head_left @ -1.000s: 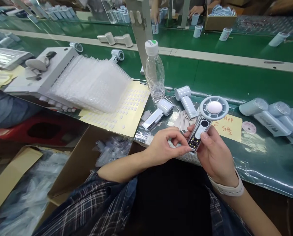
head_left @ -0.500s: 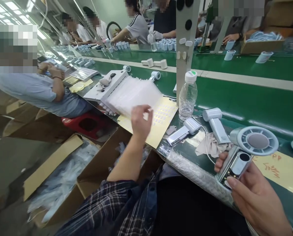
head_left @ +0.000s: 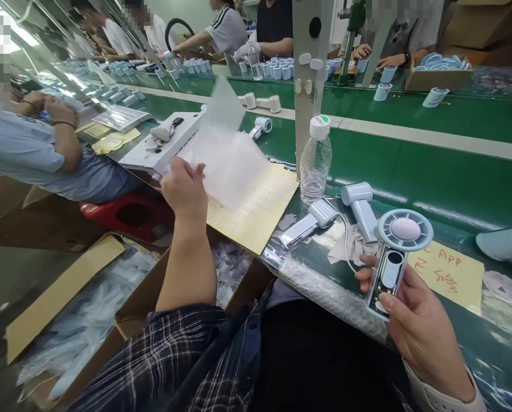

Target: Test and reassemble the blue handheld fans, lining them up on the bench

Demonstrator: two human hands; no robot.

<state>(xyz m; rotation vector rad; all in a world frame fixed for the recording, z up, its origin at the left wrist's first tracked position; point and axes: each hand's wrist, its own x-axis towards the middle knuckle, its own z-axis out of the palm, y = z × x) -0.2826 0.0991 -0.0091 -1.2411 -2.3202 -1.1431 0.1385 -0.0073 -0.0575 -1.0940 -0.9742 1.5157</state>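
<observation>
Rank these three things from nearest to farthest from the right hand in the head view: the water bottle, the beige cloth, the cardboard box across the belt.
Measured from the right hand:
1. Beige cloth, on the bench just left of the hand.
2. Water bottle, upright, farther back and left, beside the grey post.
3. Cardboard box, far across the green belt, at the top right.

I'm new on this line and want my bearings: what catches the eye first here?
The right hand holds a small handheld fan upright near the bench edge. The left hand lifts a clear bubble bag off the stack, above a yellow sheet of stickers. A water bottle stands behind.
</observation>
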